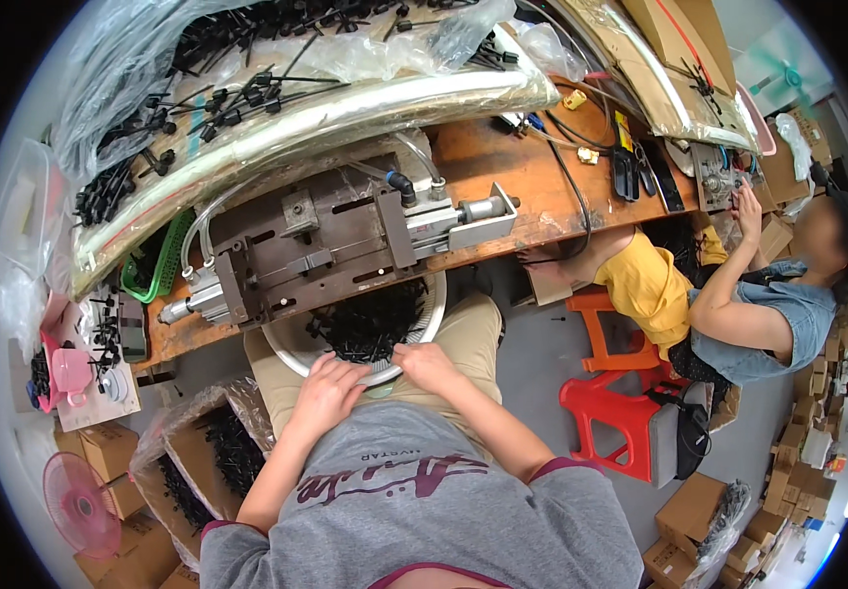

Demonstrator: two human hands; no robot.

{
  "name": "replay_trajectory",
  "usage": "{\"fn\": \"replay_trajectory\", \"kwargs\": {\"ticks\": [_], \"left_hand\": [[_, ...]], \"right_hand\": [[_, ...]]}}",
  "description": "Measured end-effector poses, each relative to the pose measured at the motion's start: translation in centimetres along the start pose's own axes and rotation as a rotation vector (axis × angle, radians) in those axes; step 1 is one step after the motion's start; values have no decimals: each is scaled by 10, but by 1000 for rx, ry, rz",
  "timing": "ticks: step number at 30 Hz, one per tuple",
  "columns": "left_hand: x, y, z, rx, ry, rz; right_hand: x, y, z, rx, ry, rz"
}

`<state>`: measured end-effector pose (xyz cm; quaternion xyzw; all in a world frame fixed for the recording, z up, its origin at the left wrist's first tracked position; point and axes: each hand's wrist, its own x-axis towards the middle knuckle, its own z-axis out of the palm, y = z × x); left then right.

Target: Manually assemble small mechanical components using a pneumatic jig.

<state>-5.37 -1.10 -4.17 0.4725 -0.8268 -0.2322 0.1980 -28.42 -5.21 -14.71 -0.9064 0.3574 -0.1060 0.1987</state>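
Observation:
A round white basket with ribbed walls sits in my lap, filled with small black plastic parts. My left hand lies at the basket's near rim, its fingers stretched out and slightly bent. Across from it, my right hand is closed at the near right rim, with fingertips over the edge. No black part shows in either hand, though the undersides of the fingers are hidden. Just beyond the basket, a dark metal fixture with air cylinders at both ends is mounted on the wooden bench.
Behind the fixture, a plastic-covered tray holds long-stemmed black parts. A green basket stands at left. Boxes of black parts sit left of my legs, near a pink fan. At right are red stools and a seated co-worker.

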Motion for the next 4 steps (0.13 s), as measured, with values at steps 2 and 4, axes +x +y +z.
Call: {"fn": "replay_trajectory", "kwargs": {"ticks": [2, 4], "left_hand": [[12, 17, -28, -29, 82, 20], [26, 29, -68, -47, 162, 64]], "right_hand": [[-4, 0, 1, 4, 15, 27], [-6, -5, -6, 24, 29, 85]]}}
